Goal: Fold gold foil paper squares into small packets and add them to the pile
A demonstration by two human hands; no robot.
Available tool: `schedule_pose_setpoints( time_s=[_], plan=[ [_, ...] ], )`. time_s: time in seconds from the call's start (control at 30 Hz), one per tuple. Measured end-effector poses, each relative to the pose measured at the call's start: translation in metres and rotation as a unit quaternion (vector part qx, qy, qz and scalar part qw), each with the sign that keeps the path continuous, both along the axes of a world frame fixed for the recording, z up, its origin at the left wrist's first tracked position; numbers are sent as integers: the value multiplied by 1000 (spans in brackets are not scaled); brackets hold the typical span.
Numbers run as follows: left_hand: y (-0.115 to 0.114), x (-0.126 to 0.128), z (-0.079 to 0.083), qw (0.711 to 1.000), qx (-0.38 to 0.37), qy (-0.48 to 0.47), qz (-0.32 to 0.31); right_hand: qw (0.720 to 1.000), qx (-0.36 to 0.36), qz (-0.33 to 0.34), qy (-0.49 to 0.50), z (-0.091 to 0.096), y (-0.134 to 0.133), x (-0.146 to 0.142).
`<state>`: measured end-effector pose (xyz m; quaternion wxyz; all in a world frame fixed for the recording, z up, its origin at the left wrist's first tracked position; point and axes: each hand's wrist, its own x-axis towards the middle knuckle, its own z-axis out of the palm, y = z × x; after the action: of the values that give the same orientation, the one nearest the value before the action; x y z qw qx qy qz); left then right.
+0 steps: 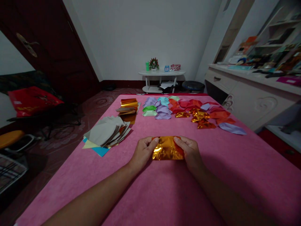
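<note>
A shiny gold-orange foil paper (167, 148) lies folded on the pink tablecloth (211, 175) in front of me. My left hand (143, 151) grips its left edge with fingers curled over the top corner. My right hand (191, 151) holds its right edge the same way, thumb and fingers pinched on the foil. Both forearms rest low over the cloth.
A fanned stack of plain and coloured paper sheets (107, 134) lies to the left. Gold foil sheets (128, 106) sit behind it. Several folded paper pieces in purple (162, 110), red (188, 104) and gold (199, 118) lie across the far side. A white cabinet (249, 97) stands at right.
</note>
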<state>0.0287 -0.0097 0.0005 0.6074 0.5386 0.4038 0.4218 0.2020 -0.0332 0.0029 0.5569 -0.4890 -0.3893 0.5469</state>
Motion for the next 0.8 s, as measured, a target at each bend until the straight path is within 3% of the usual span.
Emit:
schedule_pose_setpoints(
  time_s=[0.13, 0.2, 0.27, 0.37, 0.47, 0.63, 0.8],
  plan=[
    [-2, -2, 4, 992, -4, 61, -107, 999, 30, -19, -5, -1, 0, 4],
    [-2, -1, 5, 996, 6, 56, -66, 997, 65, -44, -18, -3, 1, 6],
    [-1, 2, 5, 999, 21, 22, 23, 994, 91, -43, -39, -4, 3, 4],
    [-2, 9, 4, 993, 38, -23, 105, 993, 84, 24, -81, -7, 4, -8],
    [-7, 14, 3, 996, 56, -20, 74, 989, 66, 72, -113, -8, 1, -26],
    [-10, 15, 7, 997, 71, -3, 5, 989, 50, 25, -136, -4, -5, -35],
    [-1, 4, 10, 999, 35, -10, -5, 985, 67, -60, -145, -1, 0, -11]
  ],
)
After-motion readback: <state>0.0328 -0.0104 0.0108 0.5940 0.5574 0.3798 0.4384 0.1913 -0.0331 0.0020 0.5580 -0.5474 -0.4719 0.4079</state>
